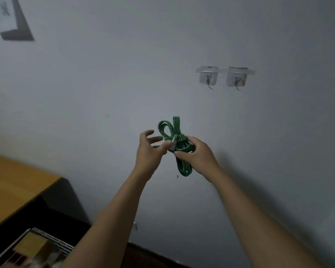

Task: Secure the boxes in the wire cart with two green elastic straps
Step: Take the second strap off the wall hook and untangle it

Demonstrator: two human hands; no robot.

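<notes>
A bundled green elastic strap (177,132) with black dots is held up in front of the wall. My right hand (196,153) grips the bundle around its middle, with loops sticking out above and below. My left hand (148,149) pinches the strap's grey metal hook end (173,145) between thumb and forefinger, the other fingers spread. At the bottom left corner the wire cart (52,239) shows part of its rim, with a cardboard box (30,246) inside it.
Two clear adhesive wall hooks (223,77) hang on the grey wall above and right of the hands. A wooden tabletop (14,186) juts in from the left. A dark-framed picture (10,18) hangs at the top left.
</notes>
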